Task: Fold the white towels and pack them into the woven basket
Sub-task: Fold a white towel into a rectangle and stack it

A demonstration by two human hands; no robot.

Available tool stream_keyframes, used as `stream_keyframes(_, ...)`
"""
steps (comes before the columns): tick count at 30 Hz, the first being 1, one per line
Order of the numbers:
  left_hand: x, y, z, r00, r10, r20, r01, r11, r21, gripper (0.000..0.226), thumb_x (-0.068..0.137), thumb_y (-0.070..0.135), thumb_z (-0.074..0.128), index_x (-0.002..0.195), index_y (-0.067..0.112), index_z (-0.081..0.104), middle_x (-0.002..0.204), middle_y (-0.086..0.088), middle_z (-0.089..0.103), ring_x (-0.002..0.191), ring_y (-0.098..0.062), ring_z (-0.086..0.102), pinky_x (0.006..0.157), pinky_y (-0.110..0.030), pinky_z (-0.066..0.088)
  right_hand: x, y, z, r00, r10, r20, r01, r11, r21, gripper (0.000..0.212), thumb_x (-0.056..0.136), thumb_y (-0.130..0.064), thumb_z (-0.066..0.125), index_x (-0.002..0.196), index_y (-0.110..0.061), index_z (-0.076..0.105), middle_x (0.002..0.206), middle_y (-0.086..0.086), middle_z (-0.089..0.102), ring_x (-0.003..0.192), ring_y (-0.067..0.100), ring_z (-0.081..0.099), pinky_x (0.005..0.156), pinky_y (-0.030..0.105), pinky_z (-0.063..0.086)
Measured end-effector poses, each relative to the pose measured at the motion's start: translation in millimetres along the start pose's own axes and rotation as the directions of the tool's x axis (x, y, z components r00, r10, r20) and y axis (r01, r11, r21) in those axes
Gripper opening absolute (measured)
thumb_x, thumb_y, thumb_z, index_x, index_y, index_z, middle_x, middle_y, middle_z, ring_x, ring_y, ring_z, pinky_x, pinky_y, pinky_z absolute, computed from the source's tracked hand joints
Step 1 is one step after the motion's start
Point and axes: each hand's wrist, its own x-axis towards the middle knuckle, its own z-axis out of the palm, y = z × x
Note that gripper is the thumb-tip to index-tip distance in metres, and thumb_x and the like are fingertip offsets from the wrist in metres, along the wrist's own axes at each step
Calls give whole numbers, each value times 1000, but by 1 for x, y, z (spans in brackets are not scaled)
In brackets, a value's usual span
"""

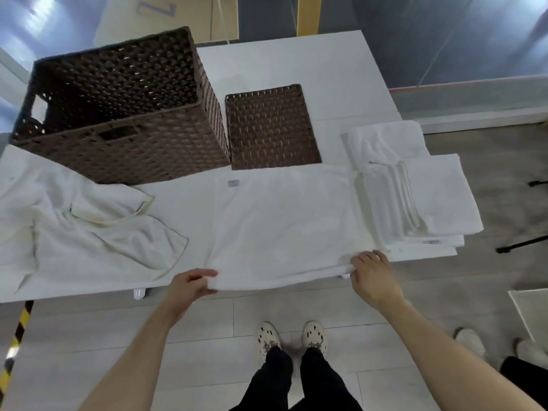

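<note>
Head view: left hand [192, 284] and right hand [372, 275] pinch the spread towel's [281, 221] near corners.

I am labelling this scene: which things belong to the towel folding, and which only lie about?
Job: spread flat white towel; crumpled white towels; stack of folded white towels; deep brown woven basket.
Lying about: flat brown woven panel; black stand legs; beige cardboard box.

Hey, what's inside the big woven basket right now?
Only the woven basket's own dark inner walls and part of its floor show; nothing else is visible in it. Its near wall hides the nearest strip of that floor, so anything lying flat there cannot be seen.
</note>
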Motion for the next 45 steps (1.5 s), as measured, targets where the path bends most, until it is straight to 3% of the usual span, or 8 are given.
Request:
stream_keyframes(3, -6, 17, -28, 976, 22, 217, -111, 907, 406, 36, 79, -1, 85, 105, 24, 87, 104, 5, 83, 97, -16, 79, 91, -32, 58, 1, -11, -31, 997, 65, -48, -55, 982, 181, 16, 82, -25, 42, 70, -20, 51, 64, -2, 54, 63, 28, 55, 72, 39, 49)
stream_keyframes(5, -3, 31, -41, 978, 85, 188, -180, 797, 577, 20, 77, 20, 92, 92, 33, 87, 88, 8, 81, 83, -12, 75, 78, -29, 54, 10, -15, -52, 990, 141, 15, -140, 964, 227, 17, 83, -20, 50, 67, -16, 45, 59, -1, 50, 57, 28, 49, 56, 34, 36)
stream_keyframes(9, 8, 73, -48, 954, 285, 97, -287, 765, 576, 26, 89, 42, 86, 85, 20, 73, 96, 11, 74, 88, -12, 68, 79, -35, 52, 42, -13, -83, 965, 260, 18, -258, 942, 217, 16, 86, -16, 57, 72, -12, 50, 58, 5, 54, 55, 31, 51, 48, 34, 34)
stream_keyframes(17, 99, 136, -39, 938, 343, -53, -277, 833, 479, 46, 84, 70, 67, 104, 29, 60, 88, -1, 75, 80, -27, 76, 82, -52, 63, 144, 8, -120, 968, 249, 21, -249, 956, 155, 16, 93, -16, 54, 100, -9, 66, 86, 15, 72, 80, 40, 68, 64, 37, 49)
stream_keyframes(25, 164, 161, 3, 926, 325, -191, -151, 784, 602, 31, 102, 39, 72, 121, 16, 63, 106, -3, 70, 102, -30, 63, 91, -36, 46, 205, 30, -78, 941, 308, 140, -321, 944, 82, 19, 90, -10, 54, 106, -9, 65, 99, 12, 71, 86, 33, 68, 71, 41, 60)
stream_keyframes(32, 187, 143, 21, 916, 310, -254, -117, 813, 570, 21, 105, 34, 67, 116, 17, 61, 102, -1, 67, 97, -28, 62, 85, -37, 47, 198, -1, -38, 967, 216, -132, -220, 975, -18, 40, 91, -20, 65, 128, -7, 57, 120, 12, 60, 113, 34, 58, 96, 49, 48)
stream_keyframes(41, 198, 129, 10, 917, 245, -315, 4, 784, 620, 21, 100, 31, 71, 109, 16, 59, 107, -6, 65, 99, -32, 65, 81, -36, 45, 216, 12, -13, 987, 163, 1, -162, 985, -60, 25, 95, -21, 59, 116, -7, 62, 117, 14, 58, 118, 39, 55, 97, 53, 46)
stream_keyframes(45, 189, 125, 19, 867, 149, -476, 202, 767, 609, 40, 99, 42, 71, 120, 14, 50, 119, -11, 64, 105, -39, 67, 76, -41, 47, 206, -15, -26, 981, 114, -154, -118, 993, -18, 47, 106, -30, 55, 147, -6, 51, 154, 19, 48, 156, 38, 30, 125, 62, 22)
